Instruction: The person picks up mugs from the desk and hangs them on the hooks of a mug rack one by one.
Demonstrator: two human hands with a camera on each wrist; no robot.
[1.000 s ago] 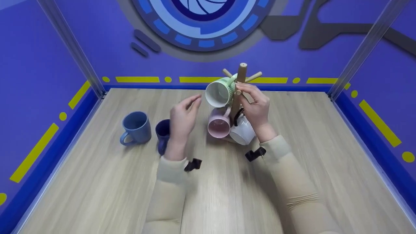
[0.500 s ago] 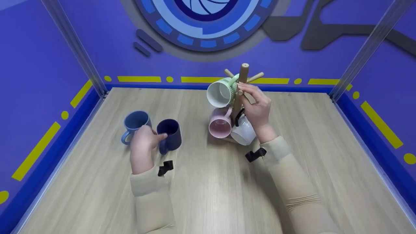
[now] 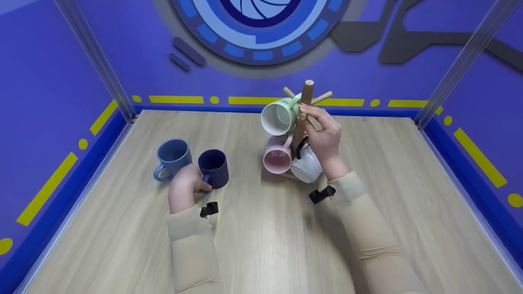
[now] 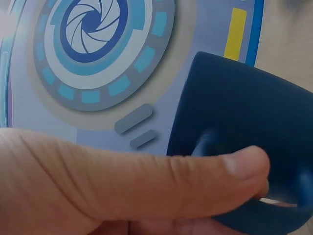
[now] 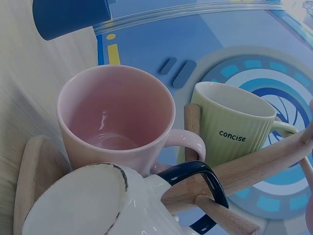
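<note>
My left hand (image 3: pixel 184 185) pinches the handle of a navy mug (image 3: pixel 216 171), which stands upright on the table at the left. In the left wrist view the thumb lies across that handle, beside the mug's dark wall (image 4: pixel 239 107). Fingers of my right hand (image 3: pixel 327 136) grip the wooden mug tree (image 3: pixel 308 92) at the post near an upper front peg. On the tree hang a ribbed green mug (image 5: pixel 234 122) marked "concise", a pink mug (image 5: pixel 117 112) below it, and a white mug (image 5: pixel 78 205) with a black handle.
A blue-grey mug (image 3: pixel 173 157) stands upright just left of the navy one, close to my left hand. Bare pegs (image 3: pixel 322 97) stick out at the tree's upper back. Purple panels (image 3: pixel 229 87) wall the wooden table (image 3: pixel 269 237) at the back and sides.
My left hand has moved left and down from beside the green mug to the navy mug and taken its handle. The right hand has kept its grip on the tree.
</note>
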